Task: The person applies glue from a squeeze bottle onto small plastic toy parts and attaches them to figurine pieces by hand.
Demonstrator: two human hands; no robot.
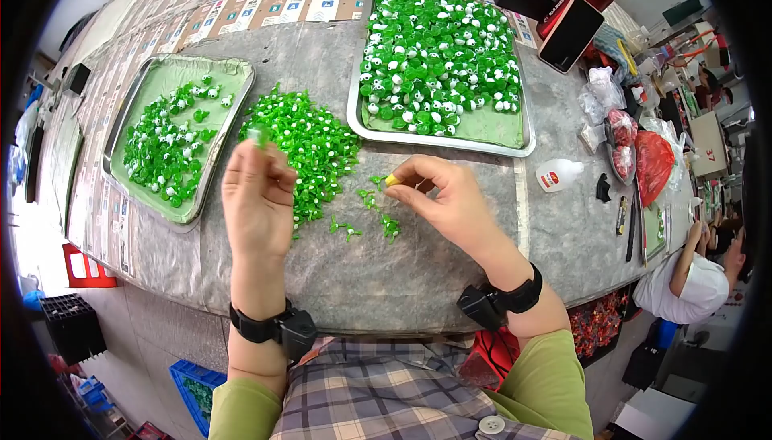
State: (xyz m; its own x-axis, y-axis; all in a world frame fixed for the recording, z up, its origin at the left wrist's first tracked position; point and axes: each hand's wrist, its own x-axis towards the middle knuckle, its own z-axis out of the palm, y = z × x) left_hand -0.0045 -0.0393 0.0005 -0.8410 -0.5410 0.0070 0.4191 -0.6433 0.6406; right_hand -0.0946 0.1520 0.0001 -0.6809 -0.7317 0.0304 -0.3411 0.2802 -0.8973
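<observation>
Grey worktop [434, 279] w/ lg. metal tray [494, 130], smaller metal tray [161, 82], both w/ green-white eyeball pcs.; green plastic pile [314, 139] btwn.
L hand [259, 207] & R hand [446, 199] above; loose green pcs. [389, 227] nr. R hand. L pinches blurry green-whitish pc. [259, 136] by pile's L side; R thumb + index curl together at tiny yellow bit [392, 180], can't tell if gripped.
</observation>
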